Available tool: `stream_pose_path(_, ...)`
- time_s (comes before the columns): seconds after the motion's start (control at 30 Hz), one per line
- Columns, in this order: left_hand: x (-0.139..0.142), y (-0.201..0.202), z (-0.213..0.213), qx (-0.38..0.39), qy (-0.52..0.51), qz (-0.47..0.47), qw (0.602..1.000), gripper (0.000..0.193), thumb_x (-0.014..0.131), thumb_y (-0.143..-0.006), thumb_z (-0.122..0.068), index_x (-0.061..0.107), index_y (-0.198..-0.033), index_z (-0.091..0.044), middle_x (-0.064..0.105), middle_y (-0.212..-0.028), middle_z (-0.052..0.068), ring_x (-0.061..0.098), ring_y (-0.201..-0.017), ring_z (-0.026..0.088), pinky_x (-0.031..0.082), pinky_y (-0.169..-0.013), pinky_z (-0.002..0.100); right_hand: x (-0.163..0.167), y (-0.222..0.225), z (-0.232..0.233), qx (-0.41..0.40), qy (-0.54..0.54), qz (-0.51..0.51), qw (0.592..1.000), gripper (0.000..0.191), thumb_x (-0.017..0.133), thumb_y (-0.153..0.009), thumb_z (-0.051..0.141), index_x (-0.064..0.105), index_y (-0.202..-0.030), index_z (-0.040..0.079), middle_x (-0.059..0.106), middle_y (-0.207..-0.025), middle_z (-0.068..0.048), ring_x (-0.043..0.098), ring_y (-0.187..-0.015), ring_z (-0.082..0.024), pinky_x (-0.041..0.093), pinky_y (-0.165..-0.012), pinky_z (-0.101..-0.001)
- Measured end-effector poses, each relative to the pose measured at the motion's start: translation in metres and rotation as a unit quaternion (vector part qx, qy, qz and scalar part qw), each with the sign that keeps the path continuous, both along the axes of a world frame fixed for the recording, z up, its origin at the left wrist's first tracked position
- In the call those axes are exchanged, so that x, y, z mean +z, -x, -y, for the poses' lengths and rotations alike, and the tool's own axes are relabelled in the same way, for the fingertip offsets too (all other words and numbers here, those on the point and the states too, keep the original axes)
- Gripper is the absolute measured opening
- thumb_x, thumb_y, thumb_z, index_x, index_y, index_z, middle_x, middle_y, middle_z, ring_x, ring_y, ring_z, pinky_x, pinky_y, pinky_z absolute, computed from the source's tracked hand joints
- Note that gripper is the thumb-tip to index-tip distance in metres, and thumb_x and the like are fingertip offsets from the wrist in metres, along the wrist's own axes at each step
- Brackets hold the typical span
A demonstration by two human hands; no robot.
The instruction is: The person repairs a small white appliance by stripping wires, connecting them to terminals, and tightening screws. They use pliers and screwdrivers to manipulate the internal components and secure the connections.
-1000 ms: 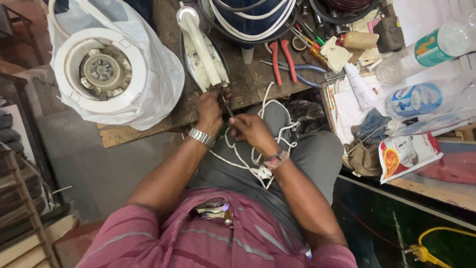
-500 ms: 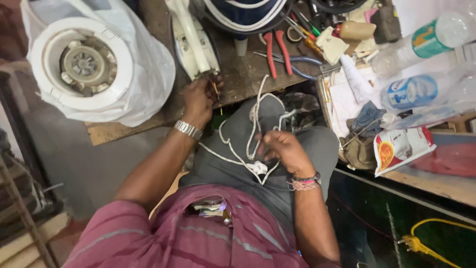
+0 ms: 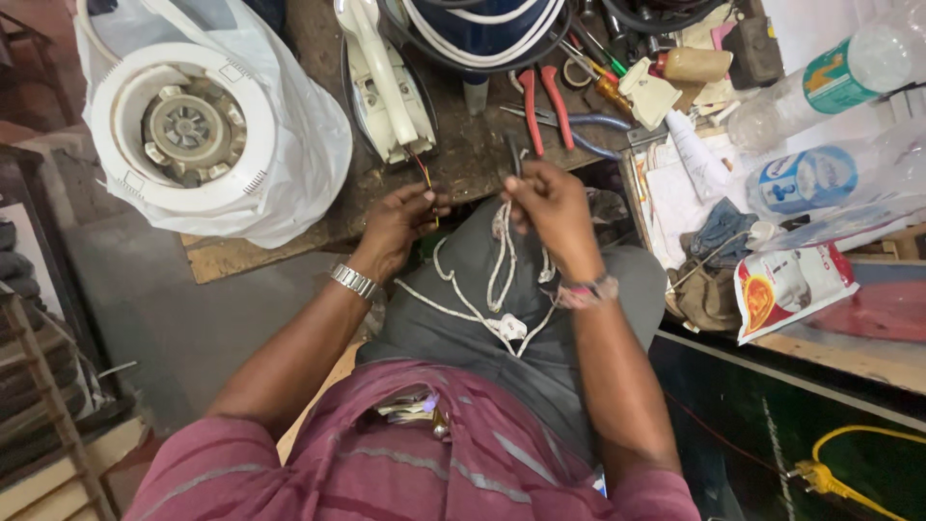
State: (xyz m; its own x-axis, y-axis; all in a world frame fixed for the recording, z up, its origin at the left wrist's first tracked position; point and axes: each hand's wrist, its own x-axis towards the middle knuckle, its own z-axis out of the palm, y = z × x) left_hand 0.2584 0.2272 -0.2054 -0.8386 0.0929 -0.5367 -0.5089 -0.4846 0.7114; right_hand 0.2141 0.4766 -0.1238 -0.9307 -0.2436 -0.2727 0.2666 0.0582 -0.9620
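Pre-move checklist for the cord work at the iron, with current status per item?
1. Left hand pinching the coloured wire ends at the iron: ok.
2. Right hand gripping the white cord: ok.
3. Cord slack free of knots: not ok, loops lie bunched across the lap.
4. White plug out of any socket: ok, it rests on the lap.
5. Red-handled pliers close to the right hand: ok.
6. Wire ends stripped bare: cannot tell.
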Motion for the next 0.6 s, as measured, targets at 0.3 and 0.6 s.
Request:
stream_pose_path(0.3, -0.006, 0.018, -0.014, 0.041, -0.016, 0.004, 0.999, 0.018, 0.074, -0.094, -0.021, 0.072, -0.107, -0.008, 0.074, -0.09, 0.002, 0.069, -0.078, 0.013, 0.053, -0.066, 0.027, -0.048, -0.016, 0.048, 0.021, -0.213, -0.284, 0.935, 0.023, 0.076, -0.096, 0.017, 0.073, -0.115, 0.004, 0.076, -0.102, -0.02, 0.077, -0.089, -0.032, 0.058, -0.075, -0.0368)
stream_pose_path(0.6, -0.012, 0.022, -0.01, 0.035, -0.051, 0.002, 0.998, 0.018, 0.071, -0.094, -0.023, 0.071, -0.105, -0.009, 0.073, -0.088, 0.002, 0.071, -0.076, 0.014, 0.055, -0.067, 0.028, -0.072, -0.02, 0.057, 0.02, -0.206, -0.138, 0.969, 0.017, 0.075, -0.092, 0.018, 0.076, -0.102, 0.004, 0.078, -0.083, -0.013, 0.075, -0.073, -0.022, 0.056, -0.066, -0.034)
